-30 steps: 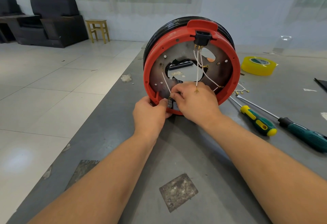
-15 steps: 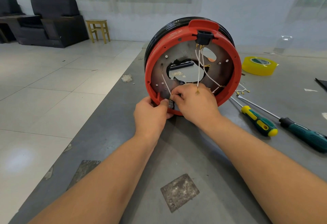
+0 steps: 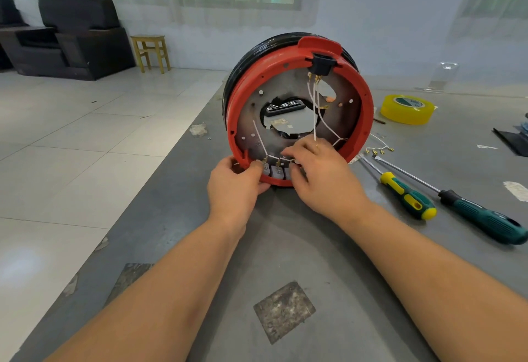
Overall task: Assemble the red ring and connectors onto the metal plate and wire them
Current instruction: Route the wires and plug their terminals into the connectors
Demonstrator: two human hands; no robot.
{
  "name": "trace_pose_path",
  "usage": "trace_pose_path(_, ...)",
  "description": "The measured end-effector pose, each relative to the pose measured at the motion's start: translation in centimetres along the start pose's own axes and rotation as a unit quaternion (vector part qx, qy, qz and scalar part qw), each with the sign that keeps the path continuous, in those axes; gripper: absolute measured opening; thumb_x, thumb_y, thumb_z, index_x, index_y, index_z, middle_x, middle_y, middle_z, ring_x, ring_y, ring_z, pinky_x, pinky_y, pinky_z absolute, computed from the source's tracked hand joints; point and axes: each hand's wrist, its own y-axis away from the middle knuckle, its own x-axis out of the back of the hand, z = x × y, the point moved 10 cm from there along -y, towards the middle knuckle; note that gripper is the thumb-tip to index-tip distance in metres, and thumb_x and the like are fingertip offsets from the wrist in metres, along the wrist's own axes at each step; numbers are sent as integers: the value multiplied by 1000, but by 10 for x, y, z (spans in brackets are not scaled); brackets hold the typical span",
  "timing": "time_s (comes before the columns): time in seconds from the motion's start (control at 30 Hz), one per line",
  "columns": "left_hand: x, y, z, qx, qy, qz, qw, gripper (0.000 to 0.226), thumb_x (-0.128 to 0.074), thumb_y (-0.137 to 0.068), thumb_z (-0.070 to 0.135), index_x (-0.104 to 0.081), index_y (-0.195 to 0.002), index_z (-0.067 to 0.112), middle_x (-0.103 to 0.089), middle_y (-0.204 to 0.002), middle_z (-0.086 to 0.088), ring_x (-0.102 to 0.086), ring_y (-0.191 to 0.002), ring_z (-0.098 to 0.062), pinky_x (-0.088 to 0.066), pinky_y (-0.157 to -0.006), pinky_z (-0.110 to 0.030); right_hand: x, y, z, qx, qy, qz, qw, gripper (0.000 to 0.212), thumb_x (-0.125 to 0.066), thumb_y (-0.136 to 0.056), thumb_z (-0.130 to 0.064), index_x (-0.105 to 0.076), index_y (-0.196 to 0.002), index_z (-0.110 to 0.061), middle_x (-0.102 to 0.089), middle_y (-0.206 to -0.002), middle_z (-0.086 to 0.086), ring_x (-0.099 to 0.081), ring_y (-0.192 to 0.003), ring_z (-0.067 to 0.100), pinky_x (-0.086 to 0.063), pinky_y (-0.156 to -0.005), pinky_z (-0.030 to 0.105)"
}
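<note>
Red plastic ring [image 3: 368, 110], seated round a dull grey metal plate [image 3: 340, 121], stands on edge near the left edge of the grey desk [image 3: 285, 247], open face turned toward the person, probably so the terminals inside can be reached from the front. The left hand [image 3: 233, 187] grips the lower left rim of the ring, thumb hooked over the lip beside a small grey connector [image 3: 266, 168]; I judge it is there to stop the upright drum from rolling or tipping. The right hand [image 3: 320, 170] curls over the bottom of the plate with its fingertips down among the connectors; it looks to be pinching a thin white wire [image 3: 314, 110] or its brass end, though the fingers hide the contact and I cannot tell for certain. Several white wires run down from a black socket block [image 3: 323, 65] at the top of the ring, so the wiring seems partly done, with the bottom row in hand. Behind the ring is a coil of black cable [image 3: 251, 55]. Toward the right of the desk lie a yellow-and-green screwdriver [image 3: 405, 194] and a dark green screwdriver [image 3: 480, 218], handles pointing at the person, and farther back a roll of yellow tape [image 3: 407, 110]. Loose brass-tipped spare wires [image 3: 378, 148] lie just beside the ring, close for the next pick.
</note>
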Motion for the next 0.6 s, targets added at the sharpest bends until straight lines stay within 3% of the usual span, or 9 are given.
trace_pose_path(0.17,-2,0,-1,15,15,-10,1000,12,-69,-92,10,-71,-103,7,-78,-98,-17,-80,-84,-27,-66,-75,-39,-4,-8,-3,-11,11,-5,1000,17,-64,-96,-11,-74,-109,-8,-69,-106,9,-64,-98,34,-51,-87,50)
trace_pose_path(0.6,-5,3,0,54,72,-38,995,21,-63,-96,2,-66,-117,3,-76,-109,-22,-79,-90,-34,-66,-82,-47,-3,-18,-9,-51,27,4,998,16,-60,-98,-19,-76,-101,-15,-67,-99,5,-60,-96,29,-52,-77,45)
